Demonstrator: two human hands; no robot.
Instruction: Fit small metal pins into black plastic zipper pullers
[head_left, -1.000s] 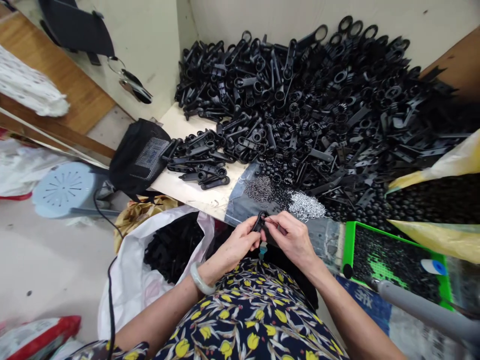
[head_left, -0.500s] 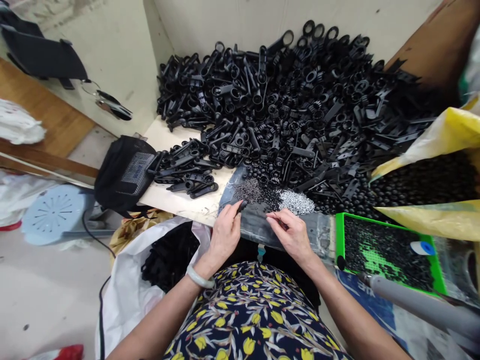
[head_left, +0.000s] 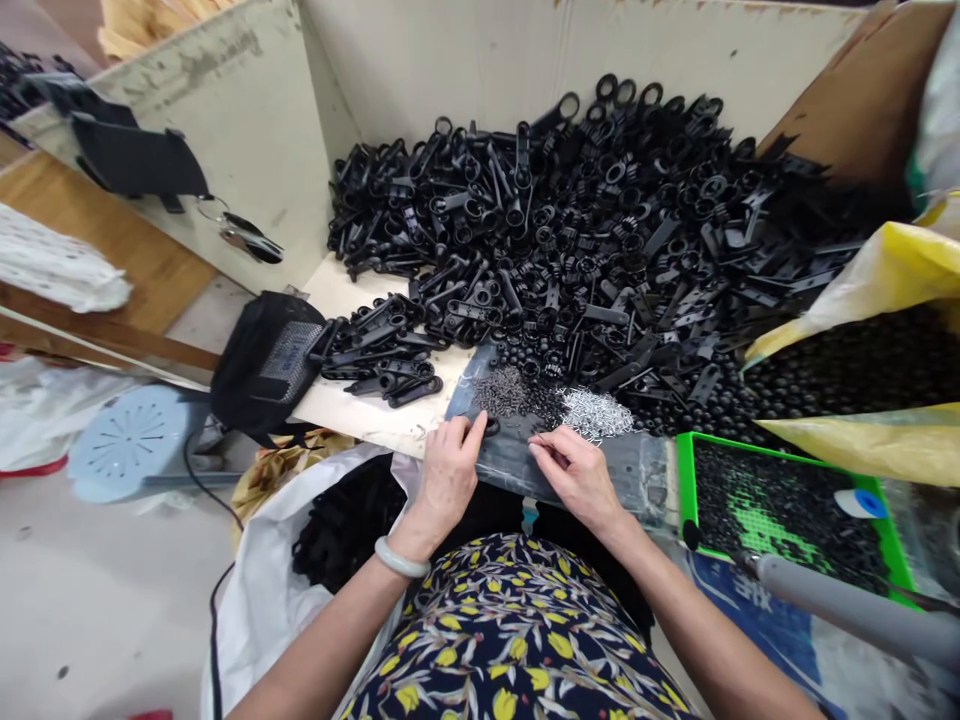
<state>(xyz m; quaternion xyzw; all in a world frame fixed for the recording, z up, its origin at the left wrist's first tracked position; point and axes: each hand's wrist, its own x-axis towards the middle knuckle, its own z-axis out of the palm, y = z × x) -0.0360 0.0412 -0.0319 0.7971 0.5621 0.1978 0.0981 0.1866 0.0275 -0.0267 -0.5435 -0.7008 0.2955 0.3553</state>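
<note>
My left hand (head_left: 450, 472) rests at the front edge of the dark grey mat (head_left: 499, 458), fingers curled. Its index finger and thumb are closed at a small black ring-shaped part (head_left: 492, 426), mostly hidden by the fingers. Facing it, my right hand (head_left: 576, 472) hovers over the mat with thumb and index finger pinched together; whatever lies between them is too small to make out. Just beyond my hands are a heap of tiny brownish pieces (head_left: 501, 392), small black bits (head_left: 541, 402) and a heap of silvery pins or screws (head_left: 598, 413).
A large pile of black plastic parts (head_left: 525, 230) fills the back. Black handle-like pieces (head_left: 386, 350) lie at left by a black pouch (head_left: 266, 360). At right are a green tray (head_left: 684, 490), a yellow bag (head_left: 900, 265) and a grey bar (head_left: 840, 605). A white sack (head_left: 247, 600) stands below left.
The view has tilted up slightly, so everything sits lower and a bit to the right. My left fingers have shifted slightly at the ring-shaped part. The right hand keeps its pinch.
</note>
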